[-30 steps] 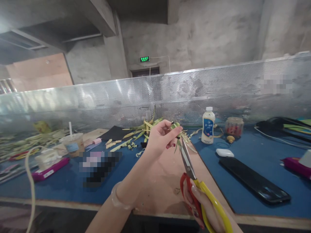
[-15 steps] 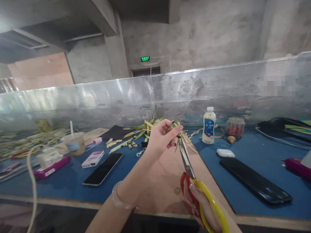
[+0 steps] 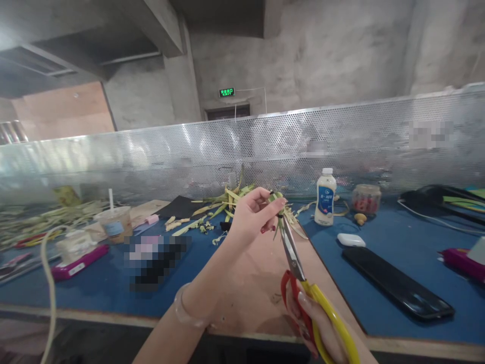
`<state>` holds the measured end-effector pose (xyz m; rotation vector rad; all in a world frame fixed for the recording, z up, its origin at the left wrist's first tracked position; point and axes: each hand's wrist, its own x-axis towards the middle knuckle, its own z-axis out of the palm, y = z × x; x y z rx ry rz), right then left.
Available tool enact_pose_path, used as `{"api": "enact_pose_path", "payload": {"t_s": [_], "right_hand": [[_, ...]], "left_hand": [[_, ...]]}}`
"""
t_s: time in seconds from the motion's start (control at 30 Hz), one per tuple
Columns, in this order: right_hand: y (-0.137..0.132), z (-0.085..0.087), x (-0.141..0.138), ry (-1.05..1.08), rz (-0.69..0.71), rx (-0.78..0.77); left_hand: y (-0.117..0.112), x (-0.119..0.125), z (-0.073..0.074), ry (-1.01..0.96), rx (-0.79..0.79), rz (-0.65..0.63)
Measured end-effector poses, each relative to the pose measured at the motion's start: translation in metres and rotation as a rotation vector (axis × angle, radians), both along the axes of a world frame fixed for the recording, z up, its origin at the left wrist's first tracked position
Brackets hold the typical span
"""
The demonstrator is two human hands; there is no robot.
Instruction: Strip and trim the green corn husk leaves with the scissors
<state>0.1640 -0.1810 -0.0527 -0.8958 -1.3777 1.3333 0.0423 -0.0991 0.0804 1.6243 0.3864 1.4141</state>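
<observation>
Leaf sprig staying pinched in left hand, unmoved since a moment ago; right hand gripping scissors, blades touching its stems.

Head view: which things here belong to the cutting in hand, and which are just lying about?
In use: left hand pinching the leaf piece; right hand holding the scissors.
Lying about: white bottle, jar, white case, black device, drink cup.

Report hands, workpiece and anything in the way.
Left hand pinching small leaf bundle above brown board. Right hand gripping scissors, blade tips at the bundle. Nothing between blades and bundle; leaf scraps lie behind.
</observation>
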Motion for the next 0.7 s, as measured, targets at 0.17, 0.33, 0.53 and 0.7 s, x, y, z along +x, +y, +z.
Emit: {"api": "enact_pose_path", "payload": {"t_s": [0.17, 0.33, 0.53, 0.7], "right_hand": [[-0.0002, -0.0004, -0.0038, -0.016, -0.054, -0.123], [0.0007, -0.0020, -0.0073, -0.047, -0.123, -0.176], [0.0001, -0.0016, -0.0035, -0.018, -0.068, -0.110], [-0.0005, -0.0006, -0.0027, -0.019, -0.068, -0.079]], "left_hand": [[0.0003, 0.0000, -0.0003, 0.002, 0.014, 0.003], [0.0005, 0.0002, -0.0003, -0.004, 0.005, 0.001], [0.0002, 0.0004, -0.0012, -0.012, 0.001, -0.022], [0.0002, 0.0009, -0.0018, -0.009, 0.021, -0.042]]}}
